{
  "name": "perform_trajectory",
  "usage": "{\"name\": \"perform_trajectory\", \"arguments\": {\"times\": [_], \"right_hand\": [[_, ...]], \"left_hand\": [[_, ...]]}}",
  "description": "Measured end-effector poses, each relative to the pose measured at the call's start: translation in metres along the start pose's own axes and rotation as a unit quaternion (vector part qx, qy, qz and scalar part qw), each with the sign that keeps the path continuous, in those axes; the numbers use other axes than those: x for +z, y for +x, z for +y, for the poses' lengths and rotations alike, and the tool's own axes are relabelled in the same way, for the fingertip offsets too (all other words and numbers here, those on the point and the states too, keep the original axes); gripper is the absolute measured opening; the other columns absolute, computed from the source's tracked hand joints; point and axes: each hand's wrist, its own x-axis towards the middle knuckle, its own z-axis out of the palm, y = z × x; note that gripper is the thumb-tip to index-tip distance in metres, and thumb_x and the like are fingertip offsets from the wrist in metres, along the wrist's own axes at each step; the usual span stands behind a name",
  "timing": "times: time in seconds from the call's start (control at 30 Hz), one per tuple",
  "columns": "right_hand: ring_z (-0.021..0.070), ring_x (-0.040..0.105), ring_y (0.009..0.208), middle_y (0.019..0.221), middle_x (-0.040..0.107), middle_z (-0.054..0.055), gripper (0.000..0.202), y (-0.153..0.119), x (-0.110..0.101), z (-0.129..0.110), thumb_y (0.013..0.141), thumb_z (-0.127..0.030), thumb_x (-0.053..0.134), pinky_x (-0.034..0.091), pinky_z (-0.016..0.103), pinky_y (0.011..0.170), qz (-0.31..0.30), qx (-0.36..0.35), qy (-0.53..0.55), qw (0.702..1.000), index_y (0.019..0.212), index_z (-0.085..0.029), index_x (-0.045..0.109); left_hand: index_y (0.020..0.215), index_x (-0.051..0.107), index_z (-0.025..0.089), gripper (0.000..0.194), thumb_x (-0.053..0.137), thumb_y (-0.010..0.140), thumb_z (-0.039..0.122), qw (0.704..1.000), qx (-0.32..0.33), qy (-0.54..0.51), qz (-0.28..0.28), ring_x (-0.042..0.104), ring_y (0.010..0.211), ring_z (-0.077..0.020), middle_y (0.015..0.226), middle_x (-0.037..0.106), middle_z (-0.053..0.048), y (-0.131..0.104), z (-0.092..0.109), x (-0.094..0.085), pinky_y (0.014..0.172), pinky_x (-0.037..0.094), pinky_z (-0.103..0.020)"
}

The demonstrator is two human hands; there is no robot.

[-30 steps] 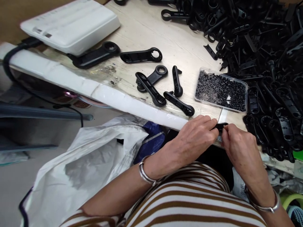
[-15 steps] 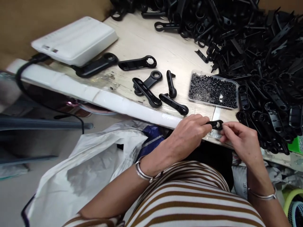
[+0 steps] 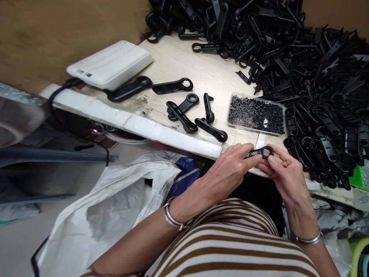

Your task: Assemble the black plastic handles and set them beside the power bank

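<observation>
Near the table's front edge, my left hand (image 3: 230, 169) pinches the left part of a black plastic piece (image 3: 261, 152) between thumb and fingers. The piece has a ring-shaped right end, and my right hand (image 3: 285, 165) grips that ring with thumb and fingertips. Just behind the hands stands a clear tray (image 3: 255, 130) filled with small black parts. To the left of the tray lie several black arm-shaped pieces, among them one with its round end toward my left hand (image 3: 211, 130).
A white box (image 3: 111, 63) with a black cable (image 3: 53, 109) sits at the table's left. A large heap of black parts (image 3: 288, 57) covers the back and right. White padding (image 3: 138, 123) lines the front edge. Below hangs a white bag (image 3: 115, 207); a green container (image 3: 359, 177) is at far right.
My right hand has closed in on the black piece's ring end, moving left. More of the piece now shows between my hands. The camera view has shifted slightly.
</observation>
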Motion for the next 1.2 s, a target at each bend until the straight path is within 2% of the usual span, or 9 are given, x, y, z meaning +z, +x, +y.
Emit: {"name": "perform_trajectory", "arguments": {"times": [0.23,0.33,0.57,0.8,0.97,1.1,1.2], "right_hand": [[0.0196,0.074,0.076,0.088,0.076,0.003,0.041,-0.002,0.003,0.001,0.066,-0.021,0.085,0.062,0.04,0.081,0.004,0.018,0.035,0.999,0.103,-0.018,0.07],[0.0189,0.074,0.078,0.089,0.075,0.003,0.04,-0.002,0.006,0.002,0.067,-0.02,0.084,0.062,0.039,0.082,0.005,0.015,0.052,0.999,0.104,-0.017,0.069],[0.0184,0.072,0.08,0.09,0.073,0.002,0.038,-0.004,0.008,0.001,0.071,-0.023,0.08,0.06,0.041,0.086,-0.009,0.018,0.045,0.999,0.106,-0.019,0.068],[0.0108,0.064,0.068,0.075,0.068,-0.004,0.046,-0.004,0.012,0.001,0.063,-0.019,0.083,0.062,0.031,0.073,0.035,0.007,0.026,0.999,0.106,-0.017,0.067],[0.0097,0.061,0.061,0.071,0.066,-0.004,0.042,-0.003,0.017,0.003,0.059,-0.02,0.084,0.06,0.026,0.064,0.066,-0.006,0.009,0.998,0.098,-0.017,0.068],[0.0101,0.06,0.058,0.071,0.067,-0.003,0.039,-0.002,0.02,0.006,0.06,-0.022,0.081,0.057,0.024,0.059,0.076,-0.021,-0.016,0.997,0.096,-0.018,0.067],[0.0095,0.059,0.058,0.071,0.067,-0.003,0.036,-0.002,0.019,0.007,0.062,-0.021,0.08,0.055,0.021,0.056,0.077,-0.032,-0.029,0.996,0.095,-0.018,0.067]], "left_hand": [[0.104,0.063,0.017,0.036,0.03,0.096,0.008,0.999,0.019,0.013,0.035,0.058,0.088,-0.0181,0.1,0.06,-0.008,0.003,0.002,0.002,0.078,0.051,-0.03],[0.105,0.064,0.017,0.034,0.032,0.096,0.007,0.999,0.018,0.017,0.047,0.059,0.088,-0.0177,0.102,0.061,-0.009,0.003,0.001,0.006,0.078,0.051,-0.03],[0.107,0.063,0.017,0.033,0.039,0.091,0.002,0.992,0.021,-0.013,0.125,0.061,0.095,-0.0164,0.106,0.062,-0.008,-0.001,0.0,0.019,0.082,0.054,-0.028],[0.108,0.063,0.013,0.033,0.036,0.093,0.004,0.996,0.021,0.01,0.088,0.061,0.096,-0.0185,0.107,0.062,-0.012,0.0,0.009,0.011,0.082,0.054,-0.031],[0.109,0.063,0.013,0.033,0.032,0.096,0.009,0.997,0.028,0.031,0.065,0.06,0.093,-0.0193,0.11,0.062,-0.014,0.0,0.013,0.006,0.082,0.054,-0.033],[0.106,0.063,0.012,0.032,0.032,0.097,0.01,0.997,0.033,0.035,0.067,0.06,0.09,-0.0184,0.108,0.061,-0.014,-0.002,0.015,0.008,0.08,0.053,-0.032],[0.112,0.06,0.011,0.031,0.033,0.096,0.008,0.998,0.029,0.016,0.062,0.06,0.093,-0.0178,0.109,0.06,-0.013,-0.003,0.016,0.01,0.082,0.053,-0.03]]}}
